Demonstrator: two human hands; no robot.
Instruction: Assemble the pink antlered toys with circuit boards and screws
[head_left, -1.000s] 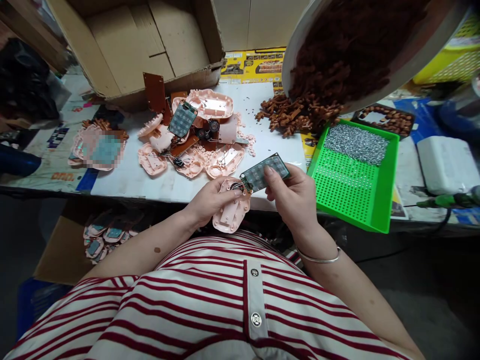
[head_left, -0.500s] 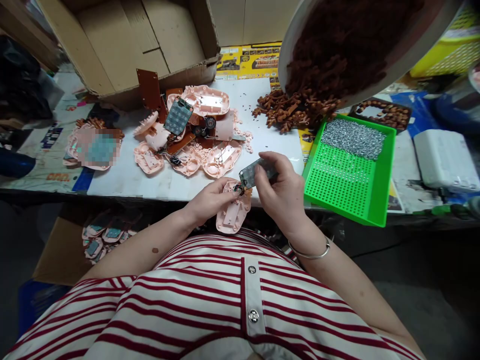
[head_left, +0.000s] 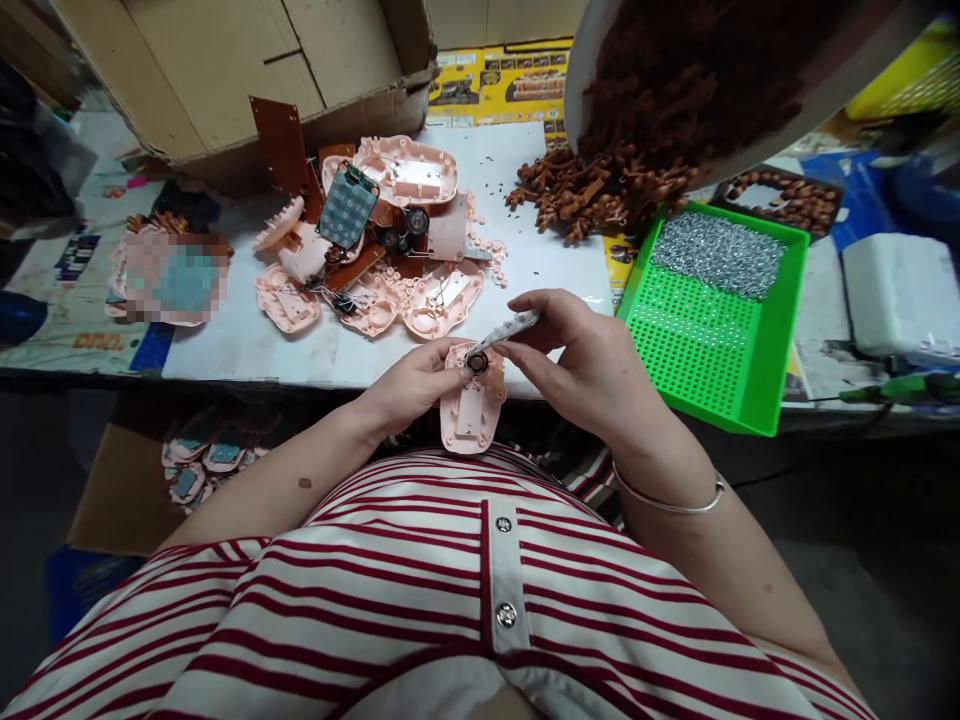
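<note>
My left hand [head_left: 420,385] is closed on the left edge of a pink plastic shell half [head_left: 471,412], its thumb near a round black speaker [head_left: 477,363] at the shell's upper end. Above the speaker, my right hand [head_left: 581,350] pinches a circuit board with a grey keypad [head_left: 504,331] between thumb and fingers. The board is tilted nearly edge-on, its lower left end close to the shell. Whether that end touches the shell, I cannot tell. Behind my hands lies a pile of pink shells [head_left: 442,300], with another keypad board [head_left: 348,207] on top.
A green perforated basket [head_left: 709,350] with small silver screws [head_left: 720,255] stands at right. Brown plastic parts [head_left: 592,195] spill from a tilted tub [head_left: 581,90]. A cardboard box [head_left: 202,80] stands at back left. Below the table edge, another box [head_left: 112,480] holds several assembled shells [head_left: 225,452].
My right hand has turned the keypad board from face-up to nearly edge-on, so the speaker now shows. The shell stays in my left hand. The view has shifted slightly.
</note>
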